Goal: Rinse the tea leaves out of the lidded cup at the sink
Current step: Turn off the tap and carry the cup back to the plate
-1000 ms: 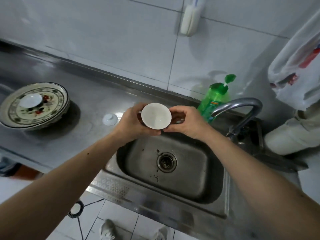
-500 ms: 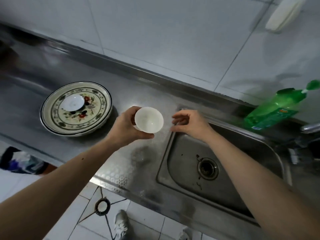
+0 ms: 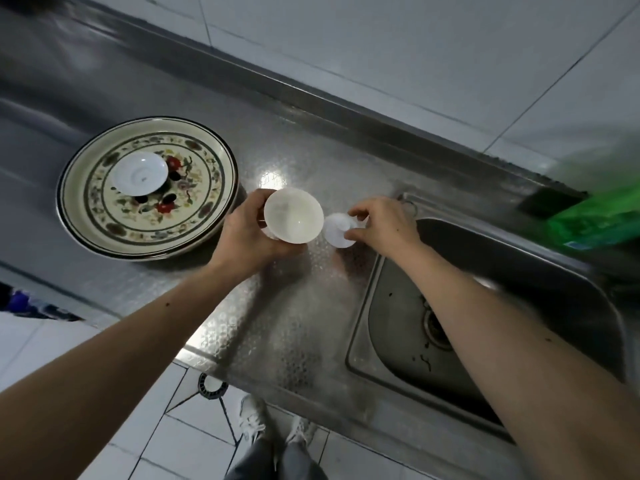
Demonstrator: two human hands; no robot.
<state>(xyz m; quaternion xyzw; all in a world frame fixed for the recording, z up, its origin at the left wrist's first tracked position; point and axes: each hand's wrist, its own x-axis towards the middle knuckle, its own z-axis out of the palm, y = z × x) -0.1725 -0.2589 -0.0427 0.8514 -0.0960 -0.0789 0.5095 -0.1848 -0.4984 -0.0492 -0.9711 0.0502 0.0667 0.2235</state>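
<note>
My left hand (image 3: 247,233) grips a small white cup (image 3: 293,216) above the steel counter, its mouth turned toward me; the inside looks clean and empty. Just right of it, my right hand (image 3: 382,225) pinches the white lid (image 3: 337,229) by its knob, right at the counter surface beside the sink's left edge. The cup's white saucer (image 3: 140,174) lies on a flowered plate (image 3: 104,216) to the left.
The steel sink (image 3: 398,327) with its drain (image 3: 434,329) lies at the right, under my right forearm. A green detergent bottle (image 3: 595,220) stands blurred at the far right edge. A tiled wall runs behind the counter. My shoes and the floor tiles show below.
My left hand carried the cup left from over the sink to above the counter. My right hand let go of the cup and closed on the lid. The view swung left.
</note>
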